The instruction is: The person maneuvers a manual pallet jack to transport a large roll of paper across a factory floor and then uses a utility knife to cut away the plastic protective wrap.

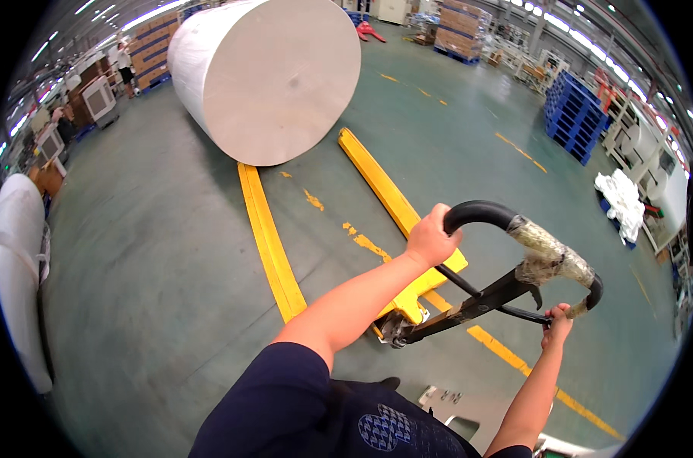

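A black loop handle, partly wrapped in worn clear tape, belongs to a yellow pallet jack. My left hand is closed round the handle's left side. On the lower right part of the loop, my right hand has its fingers wrapped too. The jack's two forks point away from me toward a huge white paper roll lying on its side. The left fork's tip reaches the lower edge of the roll, though whether it touches cannot be made out. The right fork's tip shows just right of the roll.
Wrapped white rolls stand along the left rim. Blue pallets are stacked at the right, near a white heap on a pallet. Wrapped cartons stand far back. A person is at the far left. Yellow lines mark the floor.
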Action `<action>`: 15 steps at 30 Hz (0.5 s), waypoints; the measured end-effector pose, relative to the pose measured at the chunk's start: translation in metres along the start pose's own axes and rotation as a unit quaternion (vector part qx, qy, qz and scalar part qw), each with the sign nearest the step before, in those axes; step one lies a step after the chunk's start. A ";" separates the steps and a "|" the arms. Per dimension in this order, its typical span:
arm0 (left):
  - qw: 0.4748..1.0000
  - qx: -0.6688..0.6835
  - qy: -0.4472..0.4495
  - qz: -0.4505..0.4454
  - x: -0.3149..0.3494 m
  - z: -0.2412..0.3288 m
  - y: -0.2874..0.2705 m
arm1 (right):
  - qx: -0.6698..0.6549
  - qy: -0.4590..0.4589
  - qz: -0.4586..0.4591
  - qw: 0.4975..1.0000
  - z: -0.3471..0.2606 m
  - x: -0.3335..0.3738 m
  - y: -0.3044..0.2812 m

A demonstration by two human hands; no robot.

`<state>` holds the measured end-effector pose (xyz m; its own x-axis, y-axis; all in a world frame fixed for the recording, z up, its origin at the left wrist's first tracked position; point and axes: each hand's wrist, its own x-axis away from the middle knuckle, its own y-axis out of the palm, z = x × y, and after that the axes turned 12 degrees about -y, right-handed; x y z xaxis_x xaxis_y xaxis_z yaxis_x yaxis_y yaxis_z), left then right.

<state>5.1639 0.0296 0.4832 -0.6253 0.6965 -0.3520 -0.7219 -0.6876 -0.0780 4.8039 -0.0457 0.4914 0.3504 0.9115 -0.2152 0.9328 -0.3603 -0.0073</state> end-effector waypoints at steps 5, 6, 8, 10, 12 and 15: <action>0.996 0.000 -0.006 0.091 -0.040 0.019 -0.005 | 0.020 0.004 -0.102 0.995 -0.028 -0.058 0.056; 0.995 -0.008 -0.024 0.094 -0.052 0.022 -0.008 | 0.019 0.001 -0.120 0.993 -0.032 -0.066 0.070; 0.992 -0.013 -0.045 0.113 -0.065 0.014 -0.005 | 0.020 -0.006 -0.149 0.989 -0.030 -0.082 0.092; 0.988 -0.014 -0.041 0.145 -0.083 0.009 0.003 | 0.019 -0.005 -0.161 0.987 -0.026 -0.099 0.109; 0.985 -0.015 -0.033 0.169 -0.097 0.003 0.014 | 0.030 -0.007 -0.181 0.983 -0.026 -0.117 0.120; 0.975 -0.003 0.032 0.219 -0.117 -0.006 0.030 | 0.020 -0.066 -0.218 0.974 -0.005 -0.152 0.132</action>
<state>5.2174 -0.0743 0.5161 -0.8534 0.3220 -0.4098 -0.3882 -0.9174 0.0877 4.8742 -0.2306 0.5277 -0.0939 0.9469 -0.3077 0.9855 0.0444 -0.1640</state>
